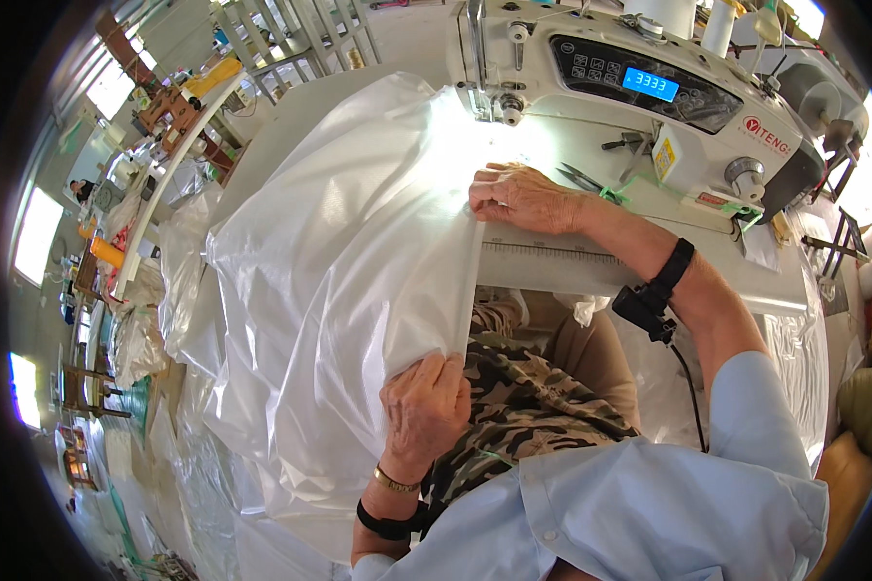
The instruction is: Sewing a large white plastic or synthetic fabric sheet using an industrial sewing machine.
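A large sheet of shiny white fabric spreads over the sewing table and hangs down at its left and front. My right hand pinches the fabric's right edge just in front of the lit needle area of the sewing machine. Nearer to me, my left hand is closed on the same edge, over my lap. Between the two hands the edge runs fairly straight and looks folded. The needle and presser foot are lost in the lamp's glare.
Small scissors lie on the table right of my right hand, near a dark metal tool. A printed ruler strip runs along the table's front. White thread cones stand behind the machine. A cluttered bench is at the far left.
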Demonstrator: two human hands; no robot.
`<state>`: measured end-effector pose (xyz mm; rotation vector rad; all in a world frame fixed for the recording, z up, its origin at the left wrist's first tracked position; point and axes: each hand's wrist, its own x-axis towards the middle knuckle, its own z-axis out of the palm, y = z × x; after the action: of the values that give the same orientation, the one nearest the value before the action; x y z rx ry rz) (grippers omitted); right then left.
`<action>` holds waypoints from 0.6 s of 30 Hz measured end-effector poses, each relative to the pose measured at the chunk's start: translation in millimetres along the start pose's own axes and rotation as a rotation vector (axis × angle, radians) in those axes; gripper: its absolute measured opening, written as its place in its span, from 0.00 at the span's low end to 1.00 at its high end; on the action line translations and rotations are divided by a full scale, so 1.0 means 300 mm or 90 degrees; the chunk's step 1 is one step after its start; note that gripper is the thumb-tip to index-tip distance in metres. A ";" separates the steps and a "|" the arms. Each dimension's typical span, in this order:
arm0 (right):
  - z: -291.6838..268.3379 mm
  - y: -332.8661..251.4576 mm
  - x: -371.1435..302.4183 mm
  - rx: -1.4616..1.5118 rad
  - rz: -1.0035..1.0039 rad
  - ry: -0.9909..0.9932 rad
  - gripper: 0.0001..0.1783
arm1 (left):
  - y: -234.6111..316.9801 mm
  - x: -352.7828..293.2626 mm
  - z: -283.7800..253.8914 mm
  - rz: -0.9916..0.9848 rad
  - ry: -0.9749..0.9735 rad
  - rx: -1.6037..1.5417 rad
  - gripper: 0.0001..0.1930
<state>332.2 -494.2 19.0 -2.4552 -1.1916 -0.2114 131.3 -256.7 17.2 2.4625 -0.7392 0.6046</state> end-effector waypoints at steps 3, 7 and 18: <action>0.026 -0.026 0.003 -0.007 0.092 0.010 0.12 | -0.005 0.004 0.008 0.000 -0.014 -0.006 0.08; 0.082 -0.075 -0.012 -0.053 0.175 0.124 0.14 | -0.019 0.009 0.022 0.020 -0.041 -0.005 0.05; 0.060 -0.092 -0.025 -0.144 0.266 0.101 0.23 | -0.055 0.043 0.048 0.065 -0.082 0.032 0.06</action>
<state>305.3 -476.7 8.2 -2.7532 -0.5982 -0.4274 154.6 -257.7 7.5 2.5408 -0.9154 0.5121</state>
